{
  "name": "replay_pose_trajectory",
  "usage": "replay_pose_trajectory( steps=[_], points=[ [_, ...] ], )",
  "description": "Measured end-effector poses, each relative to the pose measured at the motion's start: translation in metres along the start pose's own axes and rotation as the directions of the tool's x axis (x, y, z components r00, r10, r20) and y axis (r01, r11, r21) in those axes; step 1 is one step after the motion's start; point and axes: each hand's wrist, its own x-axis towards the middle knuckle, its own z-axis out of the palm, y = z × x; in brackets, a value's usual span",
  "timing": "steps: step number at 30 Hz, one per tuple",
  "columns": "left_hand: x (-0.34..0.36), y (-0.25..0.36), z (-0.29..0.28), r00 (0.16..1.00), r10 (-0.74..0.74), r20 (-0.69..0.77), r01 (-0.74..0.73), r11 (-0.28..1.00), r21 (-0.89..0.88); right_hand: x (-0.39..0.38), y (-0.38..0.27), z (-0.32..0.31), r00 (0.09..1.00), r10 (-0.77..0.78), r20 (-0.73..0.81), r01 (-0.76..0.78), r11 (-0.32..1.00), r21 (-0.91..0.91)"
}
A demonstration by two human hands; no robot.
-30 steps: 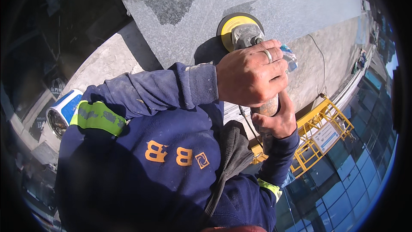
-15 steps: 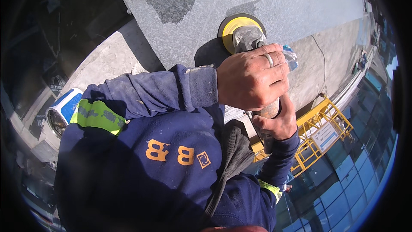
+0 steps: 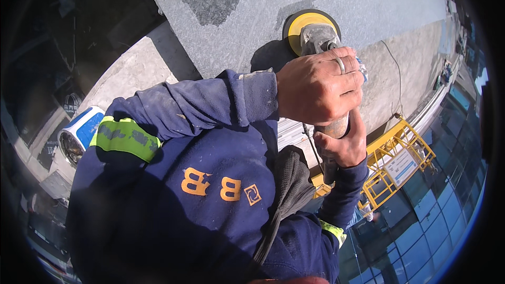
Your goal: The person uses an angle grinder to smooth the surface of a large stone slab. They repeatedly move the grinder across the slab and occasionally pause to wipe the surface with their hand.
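Both my hands are on an angle grinder or polisher [image 3: 319, 37] with a round, black-edged yellow disc [image 3: 307, 20]. The disc lies against a grey stone slab [image 3: 368, 8]. My left hand [image 3: 321, 84], with a ring on one finger, is closed over the tool just behind its metal head; something blue and clear, wrapped like plastic, sticks out beyond the fingers. Lower down, my right hand [image 3: 347, 144] wraps round the dusty tool body from beneath, thumb toward me. My left hand hides much of the body. Dark, ragged patches show on the slab's upper left.
A blue-and-white bucket [image 3: 87, 129] stands at the left beside a pale ledge. At the right are a yellow metal frame [image 3: 397, 163] with a white sign and a glass facade [image 3: 431, 221]. A thin cable [image 3: 398, 73] hangs down the concrete. A dark cloth lies along my front.
The tool has moved right and slightly up across the slab, with my left hand going along. My right hand has shifted only a little. Both hands keep their hold.
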Motion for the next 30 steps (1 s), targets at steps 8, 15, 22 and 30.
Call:
replay_pose_trajectory(
  steps=[8,15,22,30],
  points=[
    [-0.013,0.021,-0.009,0.996,-0.082,-0.042,0.083,0.996,0.030,0.000,0.004,-0.001,0.988,-0.051,0.144,0.065,0.993,-0.095],
    [-0.015,0.020,-0.007,0.997,-0.058,-0.044,0.059,0.998,0.019,-0.005,0.004,0.001,0.995,-0.008,0.097,0.014,0.998,-0.067],
    [-0.013,0.023,-0.003,0.998,-0.057,-0.038,0.058,0.998,0.003,-0.005,0.006,-0.002,0.996,0.006,0.085,-0.003,0.999,-0.035],
    [-0.016,0.025,-0.008,0.998,-0.042,-0.042,0.042,0.999,0.001,-0.006,0.006,-0.002,0.989,-0.042,0.138,0.057,0.993,-0.107]
  ],
)
